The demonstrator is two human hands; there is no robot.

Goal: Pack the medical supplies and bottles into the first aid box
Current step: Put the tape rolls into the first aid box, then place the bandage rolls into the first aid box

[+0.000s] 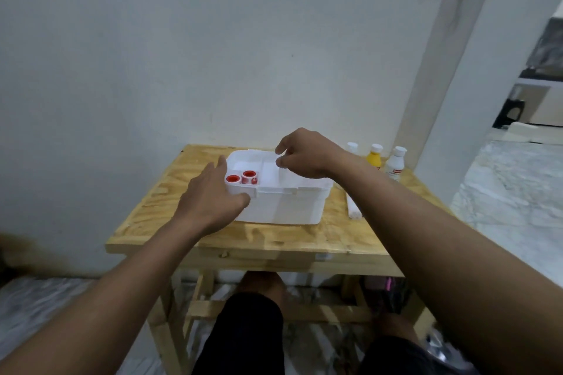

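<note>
1. Knees (pixel 262 283) in dark shorts sit closest, tucked under the wooden table (pixel 274 240).
2. On the table stands the white first aid box (pixel 289 207), open at the top. Two red tape rolls (pixel 242 178) stand in its compartment at 9 o'clock.
3. The left hand (pixel 210 198) lies straight-fingered against the box's 7 o'clock corner, thumb on the front wall, bracing it.
4. The right hand (pixel 307 155) hovers over the box's middle with its fingers curled. I cannot tell whether thumb and forefinger pinch something.
5. Three bottles (pixel 374 156) stand upright at 2 o'clock of the box, and a white roll (pixel 353 207) lies just beside its wall at 3 o'clock.
6. Likely risks: the bottles stand close together near the table's edge, so a hasty reach could topple one. The box looks light, so it may slide if the bracing hand lifts.
</note>
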